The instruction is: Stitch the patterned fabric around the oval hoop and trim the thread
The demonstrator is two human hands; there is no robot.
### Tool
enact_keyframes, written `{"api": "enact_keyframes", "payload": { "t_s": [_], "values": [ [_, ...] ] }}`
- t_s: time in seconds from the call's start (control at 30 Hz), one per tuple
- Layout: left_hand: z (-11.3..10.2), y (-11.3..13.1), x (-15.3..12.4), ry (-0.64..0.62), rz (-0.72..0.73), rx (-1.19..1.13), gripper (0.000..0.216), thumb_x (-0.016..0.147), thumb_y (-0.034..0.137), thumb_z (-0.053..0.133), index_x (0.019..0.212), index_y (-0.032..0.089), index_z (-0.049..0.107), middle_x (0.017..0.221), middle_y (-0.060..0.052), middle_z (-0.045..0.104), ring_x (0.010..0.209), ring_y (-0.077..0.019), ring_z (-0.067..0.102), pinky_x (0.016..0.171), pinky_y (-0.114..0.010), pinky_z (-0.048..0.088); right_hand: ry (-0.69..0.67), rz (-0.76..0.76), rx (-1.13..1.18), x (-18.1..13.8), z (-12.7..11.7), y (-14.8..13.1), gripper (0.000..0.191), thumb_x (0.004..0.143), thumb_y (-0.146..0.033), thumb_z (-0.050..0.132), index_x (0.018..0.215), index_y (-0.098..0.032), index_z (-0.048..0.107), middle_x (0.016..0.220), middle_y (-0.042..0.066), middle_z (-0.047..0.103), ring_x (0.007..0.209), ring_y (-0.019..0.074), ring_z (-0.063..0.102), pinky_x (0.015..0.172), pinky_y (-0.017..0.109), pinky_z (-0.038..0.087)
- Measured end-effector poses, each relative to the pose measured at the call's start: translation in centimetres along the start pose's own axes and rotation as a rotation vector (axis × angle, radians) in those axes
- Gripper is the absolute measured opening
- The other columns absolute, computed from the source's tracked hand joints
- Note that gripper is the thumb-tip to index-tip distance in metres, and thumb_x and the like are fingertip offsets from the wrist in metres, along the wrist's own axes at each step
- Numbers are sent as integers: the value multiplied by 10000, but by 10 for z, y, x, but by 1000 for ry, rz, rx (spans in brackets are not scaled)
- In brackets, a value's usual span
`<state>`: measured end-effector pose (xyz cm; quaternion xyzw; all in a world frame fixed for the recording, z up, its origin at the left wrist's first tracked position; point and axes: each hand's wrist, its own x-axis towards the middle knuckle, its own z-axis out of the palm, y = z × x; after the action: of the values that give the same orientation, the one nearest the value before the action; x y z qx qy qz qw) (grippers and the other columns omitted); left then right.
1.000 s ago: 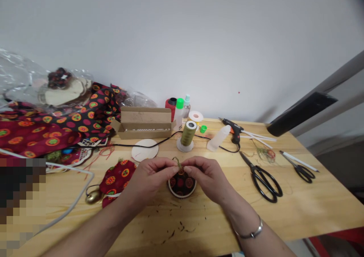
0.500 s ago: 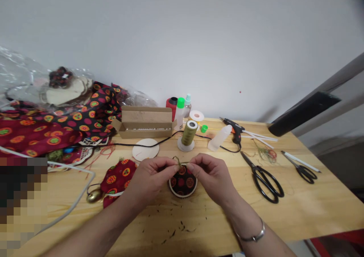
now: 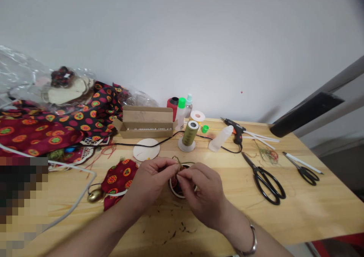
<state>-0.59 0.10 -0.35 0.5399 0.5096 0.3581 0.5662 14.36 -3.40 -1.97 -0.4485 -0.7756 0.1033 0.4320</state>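
Observation:
Between my hands is a green cord (image 3: 176, 159) with a small loop standing up. My left hand (image 3: 155, 175) pinches it between thumb and forefinger. The fingertips of my right hand (image 3: 200, 185) are closed on the cord close beside the left ones; the exact grip is partly hidden. Just under them lies a round, dark patterned fabric piece with a white rim (image 3: 178, 193), mostly covered by my right hand. A red patterned fabric piece (image 3: 119, 177) lies by my left forearm, with a brass bell (image 3: 95, 195) beside it.
Behind my hands stand an olive thread spool (image 3: 189, 134), a white squeeze bottle (image 3: 220, 139) and an open cardboard box (image 3: 146, 131). Large scissors (image 3: 264, 181), smaller scissors (image 3: 305, 172) and a glue gun (image 3: 237, 131) lie right. Patterned cloth (image 3: 28, 133) is heaped left.
My right hand has moved left and slightly down, its fingertips now against the left ones, covering more of the round piece. My left hand keeps its pinch on the cord.

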Motion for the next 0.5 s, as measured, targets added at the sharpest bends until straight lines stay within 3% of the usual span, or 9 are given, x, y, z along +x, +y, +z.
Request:
{"api": "enact_keyframes", "payload": {
  "t_s": [0.2, 0.5],
  "values": [
    [-1, 2, 1, 37, -45, -59, 115, 680, 269, 653, 652, 185, 725, 631, 17, 645, 650, -142, 540, 648, -230, 421, -34, -214, -344, -3, 0, 0, 80, 829, -119, 532, 811, -161, 598, 660, 35, 593, 634, 155, 499, 579, 294, 368],
    [1, -2, 3, -40, -186, -285, 166, 675, 271, 687, 562, 150, 686, 451, 53, 521, 407, -52, 335, 442, -193, 277, -165, -355, -569, -7, 0, -3, 85, 828, -110, 518, 830, -140, 598, 666, 35, 560, 618, 164, 485, 552, 327, 335]
  ]
}}
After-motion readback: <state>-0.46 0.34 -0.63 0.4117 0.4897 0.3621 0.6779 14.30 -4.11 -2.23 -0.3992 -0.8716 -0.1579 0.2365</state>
